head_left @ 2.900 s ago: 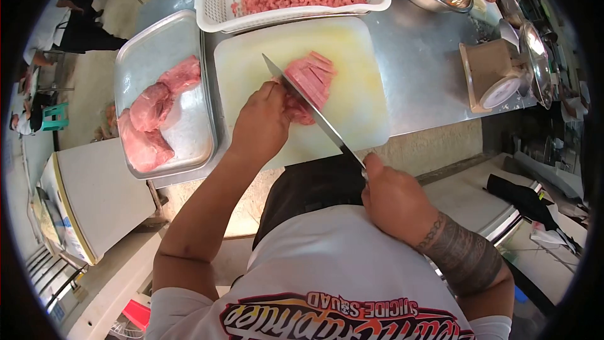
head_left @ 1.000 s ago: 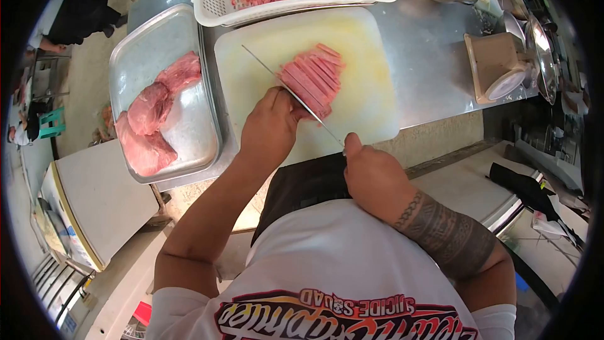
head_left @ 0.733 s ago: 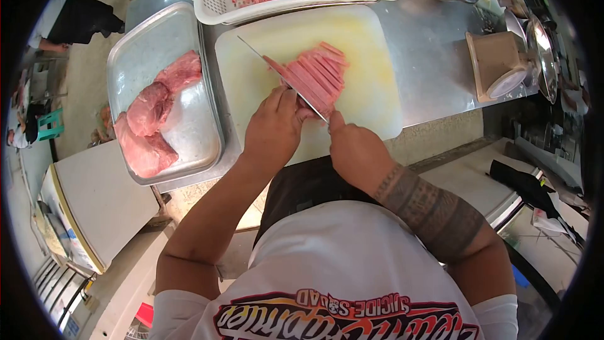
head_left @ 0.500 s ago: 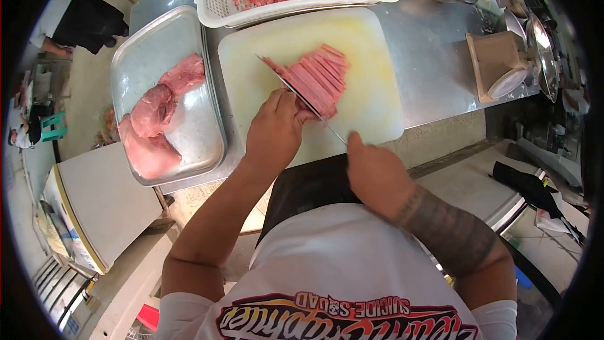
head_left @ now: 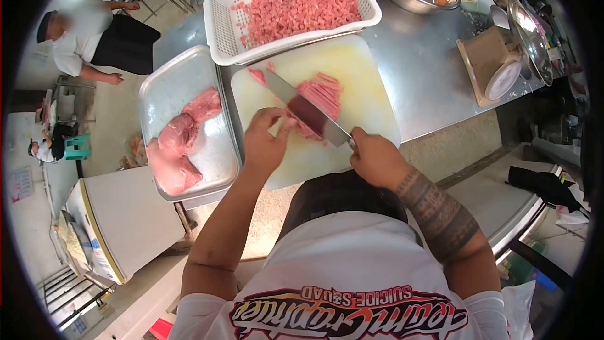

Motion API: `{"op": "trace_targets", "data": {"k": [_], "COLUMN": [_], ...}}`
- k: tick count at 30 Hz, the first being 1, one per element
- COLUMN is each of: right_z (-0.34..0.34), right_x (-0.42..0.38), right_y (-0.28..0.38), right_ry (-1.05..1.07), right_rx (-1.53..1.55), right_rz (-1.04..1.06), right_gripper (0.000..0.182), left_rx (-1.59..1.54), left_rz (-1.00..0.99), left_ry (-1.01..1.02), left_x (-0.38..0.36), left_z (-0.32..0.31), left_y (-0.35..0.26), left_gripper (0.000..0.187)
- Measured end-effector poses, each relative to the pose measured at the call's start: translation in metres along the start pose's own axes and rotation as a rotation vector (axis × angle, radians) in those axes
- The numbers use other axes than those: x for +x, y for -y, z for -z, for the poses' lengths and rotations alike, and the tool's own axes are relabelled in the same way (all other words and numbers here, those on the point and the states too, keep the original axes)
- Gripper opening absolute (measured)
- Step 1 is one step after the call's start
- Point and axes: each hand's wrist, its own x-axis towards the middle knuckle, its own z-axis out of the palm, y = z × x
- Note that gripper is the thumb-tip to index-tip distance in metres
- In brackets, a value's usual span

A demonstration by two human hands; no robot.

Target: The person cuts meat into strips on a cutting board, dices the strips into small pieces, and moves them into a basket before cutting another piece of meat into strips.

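My right hand [head_left: 379, 162] is closed around the handle of a broad kitchen knife [head_left: 335, 133]. Its blade lies slanted, one flat face turned up, across a bunch of raw meat strips [head_left: 324, 93] on the white cutting board [head_left: 371, 132]. My left hand [head_left: 265, 138] is at the blade's left side, thumb and forefinger bent toward each other in a pinch by the meat; what is between their tips is too small to make out. Past the blade's tip, a small separate piece of meat [head_left: 257, 76] lies on the board.
Larger raw meat pieces [head_left: 177, 133] rest in a metal tray [head_left: 154, 91] at left. Beyond the board stands a white perforated basket [head_left: 220, 44] of diced meat. A steel bowl [head_left: 412, 3] with orange vegetables and a scale [head_left: 481, 66] are at right. A person [head_left: 123, 38] stands at far left.
The knife has tipped over from nearly edge-on to showing its broad face. My left hand has drawn back left off the strips, and some meat now lies apart near the blade tip. The view has shifted.
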Motion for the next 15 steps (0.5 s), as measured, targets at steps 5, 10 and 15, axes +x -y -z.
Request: {"op": "trace_targets", "data": {"k": [5,10,15], "right_z": [0.025,0.021,-0.012], "right_x": [-0.051,-0.067,-0.07], "right_y": [0.0,-0.04,-0.078], "right_ry": [-0.206,-0.352,-0.449], "right_rx": [0.169,0.201,-0.068], "right_rz": [-0.094,-0.238,-0.258], "right_gripper": [0.025,0.029,0.029], "left_rx": [0.205,0.448,0.552], "left_rz": [0.37,0.535,0.404], "left_ry": [-0.081,0.229,0.213], "left_x": [0.057,0.14,0.156], "left_z": [0.018,-0.005,-0.039], "left_y": [0.055,0.079,0.057], "left_gripper": [0.036,0.043,0.04]}}
